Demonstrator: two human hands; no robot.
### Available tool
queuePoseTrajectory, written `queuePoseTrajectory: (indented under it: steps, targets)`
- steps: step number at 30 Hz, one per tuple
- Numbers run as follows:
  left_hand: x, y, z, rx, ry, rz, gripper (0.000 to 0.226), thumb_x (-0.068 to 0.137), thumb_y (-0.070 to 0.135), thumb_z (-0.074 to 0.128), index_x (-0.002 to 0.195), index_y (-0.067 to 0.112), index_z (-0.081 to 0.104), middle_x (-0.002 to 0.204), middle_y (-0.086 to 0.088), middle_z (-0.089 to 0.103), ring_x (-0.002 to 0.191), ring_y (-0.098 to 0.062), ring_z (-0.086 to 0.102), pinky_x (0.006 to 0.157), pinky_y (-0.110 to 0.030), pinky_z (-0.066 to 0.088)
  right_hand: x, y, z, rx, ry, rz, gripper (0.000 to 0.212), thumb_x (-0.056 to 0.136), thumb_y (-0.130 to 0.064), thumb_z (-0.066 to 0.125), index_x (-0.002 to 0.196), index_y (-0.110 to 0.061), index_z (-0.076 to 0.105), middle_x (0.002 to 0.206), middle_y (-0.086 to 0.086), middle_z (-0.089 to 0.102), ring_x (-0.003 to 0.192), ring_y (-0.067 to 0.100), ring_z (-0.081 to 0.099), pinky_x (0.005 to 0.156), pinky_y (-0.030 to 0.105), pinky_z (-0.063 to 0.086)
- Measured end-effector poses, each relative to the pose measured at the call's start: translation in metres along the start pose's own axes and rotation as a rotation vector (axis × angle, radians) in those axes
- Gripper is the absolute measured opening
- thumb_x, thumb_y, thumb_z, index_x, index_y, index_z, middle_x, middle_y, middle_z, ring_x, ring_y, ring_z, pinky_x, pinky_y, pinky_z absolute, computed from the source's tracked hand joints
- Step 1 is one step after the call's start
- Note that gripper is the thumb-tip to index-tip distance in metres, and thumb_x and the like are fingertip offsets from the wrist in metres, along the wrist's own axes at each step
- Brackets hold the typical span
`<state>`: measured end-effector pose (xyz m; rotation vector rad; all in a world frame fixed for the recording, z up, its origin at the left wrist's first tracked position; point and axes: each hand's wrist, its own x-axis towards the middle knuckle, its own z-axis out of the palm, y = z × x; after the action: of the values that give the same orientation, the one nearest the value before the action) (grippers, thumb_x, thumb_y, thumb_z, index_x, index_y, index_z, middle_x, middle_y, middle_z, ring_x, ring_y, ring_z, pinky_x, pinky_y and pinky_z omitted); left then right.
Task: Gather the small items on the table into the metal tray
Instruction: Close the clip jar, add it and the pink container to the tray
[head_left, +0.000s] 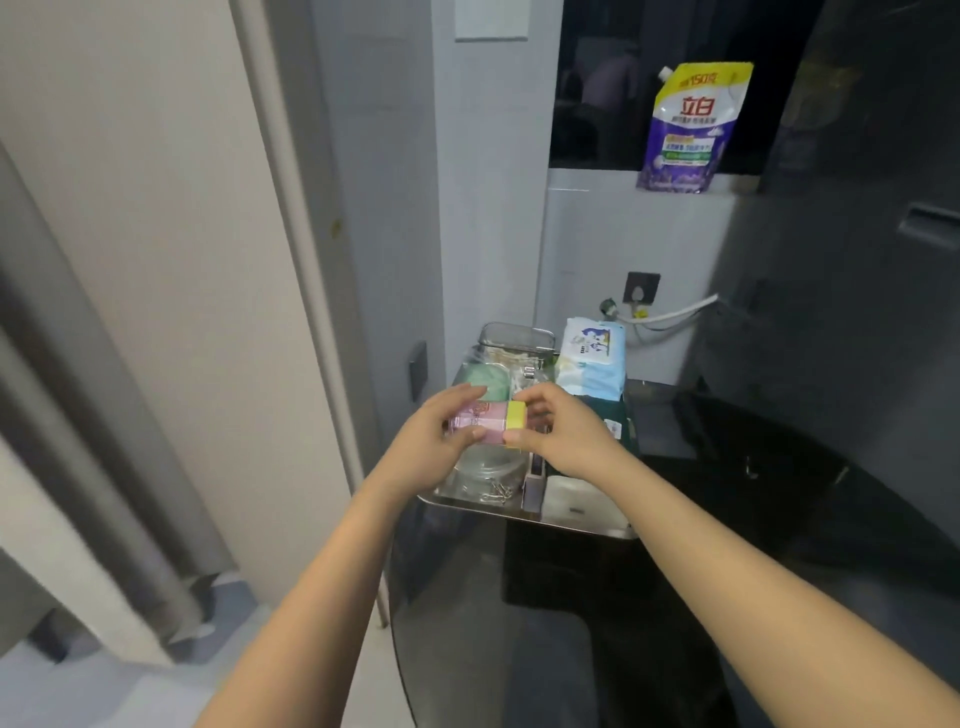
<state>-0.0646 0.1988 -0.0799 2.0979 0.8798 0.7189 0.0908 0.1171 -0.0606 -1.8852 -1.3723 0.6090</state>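
A small pink container (480, 415) with a yellow cap (516, 415) is held sideways above the metal tray (519, 514). My left hand (431, 441) grips its pink body, and my right hand (566, 434) pinches the yellow cap end. In the tray below lie a clear round jar (485, 470), some metal clips (496, 493), a green round item (485, 382) in plastic wrap, a slim purple box (534, 486) and a white item (576, 501). My hands hide the tray's middle.
The tray sits on a dark glossy table (675, 597). A blue-white wipes pack (592, 364) and a clear box (519, 338) stand at the tray's far end. A purple detergent pouch (693, 130) rests on a ledge above. A wall and door frame (260, 312) run close on the left.
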Motion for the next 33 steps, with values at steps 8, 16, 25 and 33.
queuePoseTrajectory:
  steps: [8,16,25,33]
  targets:
    - [0.003,-0.013,0.009,-0.003,-0.047,-0.071,0.057,0.092,0.013,0.058,0.144,0.024,0.038,0.155,-0.002,0.032,0.142,-0.016,0.034,0.117,-0.026,0.024,0.006,0.010,0.018,-0.125,0.055,0.080,0.050,0.077,-0.040,0.071,0.121,-0.026,0.051,0.122,-0.005,0.062,0.121,0.018,0.050,0.104,0.039,0.040]
    - [-0.006,-0.009,0.010,-0.199,0.016,-0.259,0.049,0.099,0.042,0.038,0.142,0.020,0.040,0.141,0.009,0.042,0.128,-0.009,0.040,0.095,-0.017,0.028,-0.020,0.031,-0.007,-0.313,0.450,0.229,0.051,0.090,-0.044,0.050,0.135,-0.020,0.045,0.141,0.009,0.046,0.130,0.032,0.036,0.107,0.041,0.026]
    - [0.000,-0.021,0.019,-0.222,0.013,-0.418,0.074,0.089,0.064,0.040,0.148,0.021,0.030,0.150,-0.003,0.043,0.135,-0.022,0.043,0.111,-0.037,0.032,-0.025,0.074,-0.012,0.299,0.216,0.503,0.086,0.076,-0.061,0.060,0.145,-0.020,0.028,0.139,0.005,0.050,0.124,0.026,0.050,0.101,0.037,0.043]
    - [-0.008,-0.009,0.040,-0.187,0.045,-0.469,0.102,0.060,0.083,0.030,0.148,0.033,0.027,0.155,-0.011,0.031,0.143,-0.030,0.030,0.118,-0.049,0.022,-0.033,0.088,-0.024,0.340,0.190,0.471,0.090,0.072,-0.058,0.064,0.146,-0.039,0.017,0.144,0.003,0.044,0.133,0.025,0.040,0.110,0.048,0.036]
